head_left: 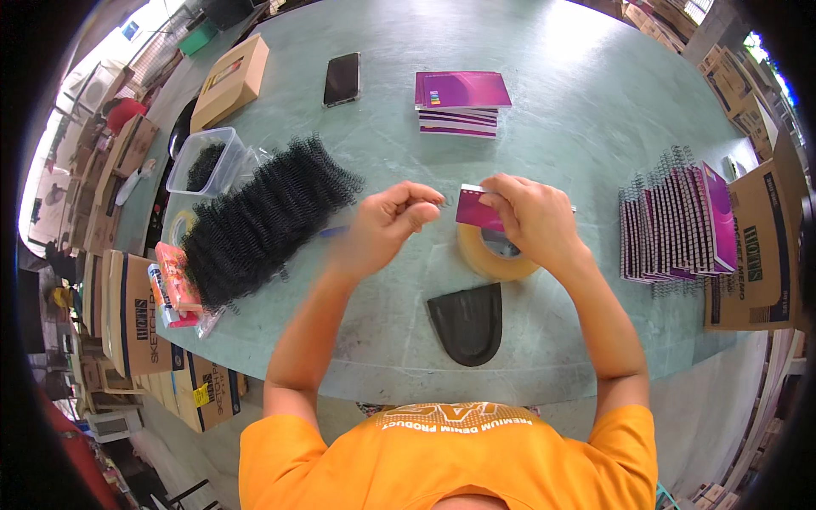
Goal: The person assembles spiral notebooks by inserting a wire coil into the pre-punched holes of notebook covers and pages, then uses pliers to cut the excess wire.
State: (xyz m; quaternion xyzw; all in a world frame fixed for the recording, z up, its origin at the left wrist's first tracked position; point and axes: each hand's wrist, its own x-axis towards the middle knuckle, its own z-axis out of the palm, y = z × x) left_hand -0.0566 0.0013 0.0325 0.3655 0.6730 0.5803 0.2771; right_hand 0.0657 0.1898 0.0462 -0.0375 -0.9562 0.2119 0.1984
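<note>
Tape roll [478,257] under right hand [535,219] pinching purple booklet [473,209], left hand [384,223] pinching dark wire [445,202], black coils [263,217] nearby

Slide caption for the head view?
Right hand holding a purple notepad, left hand pinched beside it, black spiral bindings nearby.

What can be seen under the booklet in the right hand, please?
Under the booklet in the right hand, part of a tape roll shows; the rest is covered by the booklet and hand.

A black phone [342,80] lies on the table [578,93] near a tan box [242,82].
</note>
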